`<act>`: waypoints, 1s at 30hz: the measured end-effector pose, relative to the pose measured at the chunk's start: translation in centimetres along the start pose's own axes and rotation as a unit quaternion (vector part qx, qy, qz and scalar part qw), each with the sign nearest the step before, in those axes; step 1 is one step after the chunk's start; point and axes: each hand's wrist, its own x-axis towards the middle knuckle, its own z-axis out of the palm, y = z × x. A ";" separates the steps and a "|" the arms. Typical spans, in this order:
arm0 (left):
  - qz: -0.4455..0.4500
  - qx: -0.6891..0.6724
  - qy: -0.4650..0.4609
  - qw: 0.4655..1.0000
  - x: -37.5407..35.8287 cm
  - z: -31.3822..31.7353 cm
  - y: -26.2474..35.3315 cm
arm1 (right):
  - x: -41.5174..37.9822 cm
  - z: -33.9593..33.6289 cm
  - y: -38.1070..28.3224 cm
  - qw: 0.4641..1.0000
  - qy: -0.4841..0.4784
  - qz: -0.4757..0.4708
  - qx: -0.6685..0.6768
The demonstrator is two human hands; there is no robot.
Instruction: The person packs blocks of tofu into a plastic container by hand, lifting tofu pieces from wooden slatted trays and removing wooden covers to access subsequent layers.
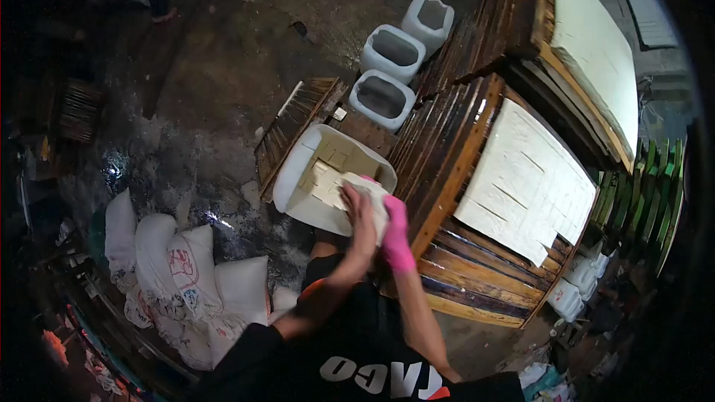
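Observation:
Between my two hands is a pale white piece of tofu (366,187), held tilted over the near right side of a white plastic tub (294,167). My bare left hand (359,216) presses flat along its left side, somewhat blurred. On the other side, my right hand (398,234), in a pink glove, grips it with fingers partly hidden behind. Cut tofu blocks (328,179) lie inside the tub. To the right, a large white tofu slab (525,171) with several cut lines and a notched near corner rests on stacked wooden trays (477,268).
Cut-open white jugs (381,97) stand in a row beyond the tub. A slatted wooden rack (298,126) leans beside it. Full white sacks (179,260) are piled at left. Another slab-topped stack (596,52) rises at far right. The floor (216,104) looks wet.

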 end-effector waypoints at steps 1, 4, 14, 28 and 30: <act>-0.026 0.021 0.006 0.999 4.1 -1.4 -3.1 | 2.0 4.6 -0.9 0.994 -0.040 0.013 0.101; -0.122 0.128 -0.055 0.983 12.8 -2.8 -7.7 | 10.0 3.2 5.6 0.985 0.125 0.050 0.107; -0.122 0.203 -0.016 0.971 20.4 1.0 -15.4 | 19.1 -11.2 20.3 0.957 0.242 -0.016 0.160; -0.465 -0.230 -0.081 0.851 24.2 0.6 -22.3 | 17.3 -3.7 12.7 0.840 0.353 0.035 -0.411; -0.049 -0.052 -0.227 0.971 19.5 -2.5 -18.8 | 9.6 2.0 7.9 0.909 0.326 0.039 -0.257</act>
